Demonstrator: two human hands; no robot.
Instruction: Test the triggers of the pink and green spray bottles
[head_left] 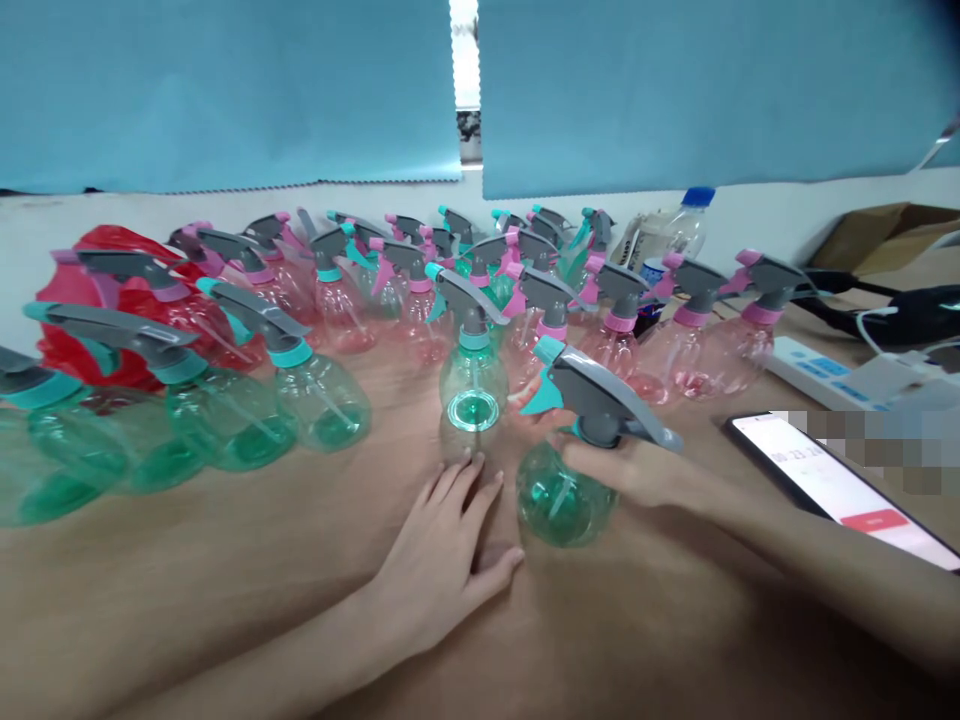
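Observation:
My right hand (622, 465) is wrapped round the neck of a green spray bottle (566, 500) with a grey and teal trigger head. That bottle tilts a little. My left hand (442, 540) lies flat on the wooden table (300, 600), fingers stretched forward and holding nothing. Just beyond its fingertips stands another green spray bottle (474, 385), upright. To the left are several more green bottles with teal collars, among them a nearer one (322, 400). Pink spray bottles (686, 350) with grey and pink heads stand behind and to the right.
A phone (840, 480) showing a timer lies at the right, with a white power strip (817, 370) behind it. A red plastic bag (135, 270) sits at the left. Farther back are a blue-capped clear bottle (682, 235), a cardboard box (885, 235) and blue curtains (225, 100).

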